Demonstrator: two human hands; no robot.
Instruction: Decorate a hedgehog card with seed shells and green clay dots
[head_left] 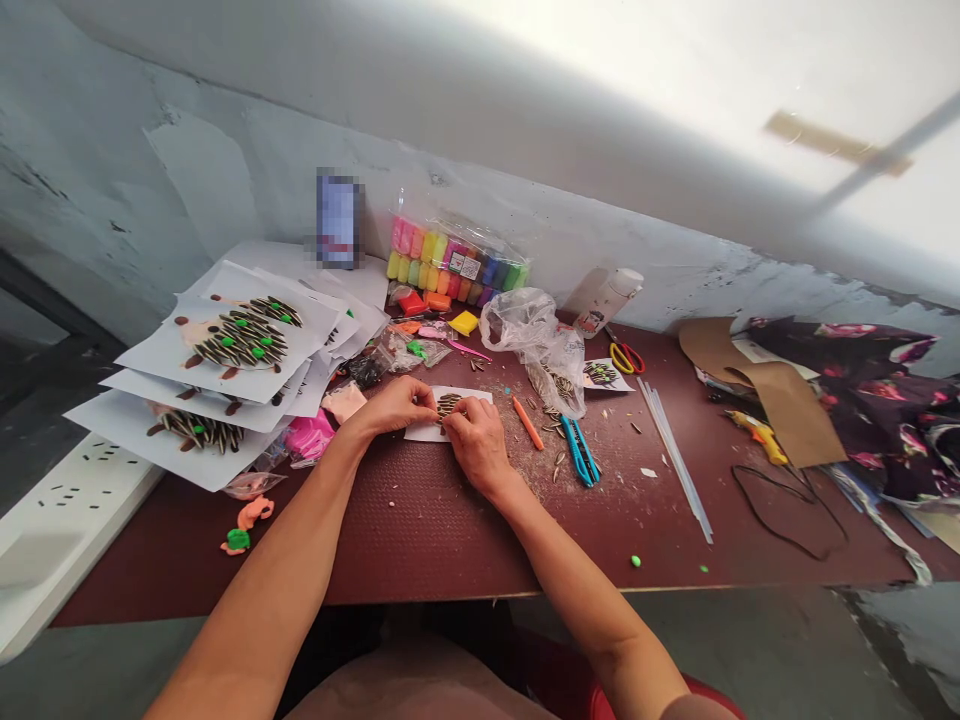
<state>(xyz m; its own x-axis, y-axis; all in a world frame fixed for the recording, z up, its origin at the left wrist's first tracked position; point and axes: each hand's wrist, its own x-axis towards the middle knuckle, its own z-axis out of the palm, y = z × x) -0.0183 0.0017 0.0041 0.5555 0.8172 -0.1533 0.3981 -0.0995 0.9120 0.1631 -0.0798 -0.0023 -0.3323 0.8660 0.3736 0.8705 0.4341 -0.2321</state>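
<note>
A small white card [480,396] lies on the table with a patch of striped sunflower seeds [448,404] on it. My left hand [403,404] is at the card's left side, thumb and fingers pinched together beside the seeds. Over the card's lower right, my right hand [480,442] has its fingertips pressed together at the seeds. Whatever either pinch holds is too small or hidden to make out. Loose seeds [556,382] lie in and around a clear plastic bag [517,318] to the right. Close to my right hand are an orange pen-like tool [528,424] and a blue utility knife [580,452].
At left stand stacked sheets with seed hedgehogs [240,340] beside a white power strip [71,520]. Coloured clay packs [450,262] lean at the wall. Rightward are a bottle [611,300], scissors [626,358], glue sticks [675,460], a yellow glue gun [761,435] and floral fabric [877,390].
</note>
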